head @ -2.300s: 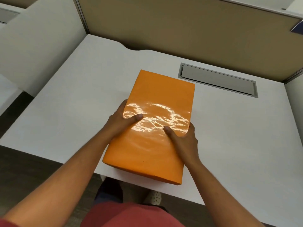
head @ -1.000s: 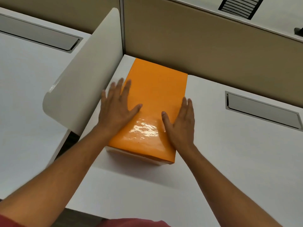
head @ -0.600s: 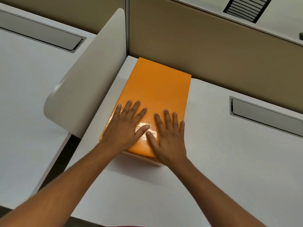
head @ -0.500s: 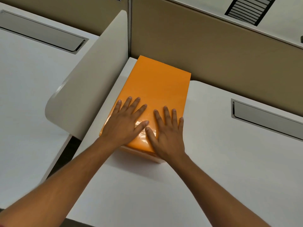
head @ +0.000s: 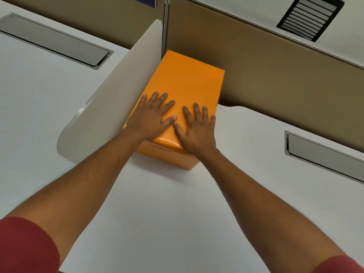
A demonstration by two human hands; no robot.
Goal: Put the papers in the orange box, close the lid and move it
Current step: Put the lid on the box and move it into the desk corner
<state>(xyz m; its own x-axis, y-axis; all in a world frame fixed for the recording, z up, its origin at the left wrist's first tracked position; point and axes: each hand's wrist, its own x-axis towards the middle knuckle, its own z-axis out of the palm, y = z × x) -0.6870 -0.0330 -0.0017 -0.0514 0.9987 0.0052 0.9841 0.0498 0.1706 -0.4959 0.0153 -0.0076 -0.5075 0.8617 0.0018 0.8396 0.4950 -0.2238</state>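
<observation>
Both hands press flat on a closed orange box [head: 185,89] in the far left corner of a white desk [head: 177,213].

The left hand [head: 151,119] and right hand [head: 197,129] lie side by side, fingers spread, gripping nothing. The box sits beside a white side divider [head: 110,99], apparently touching the tan back partition [head: 275,75].

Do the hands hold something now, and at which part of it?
Nothing is gripped. The left hand and right hand lie flat and open on the near part of the closed lid of the orange box.
</observation>
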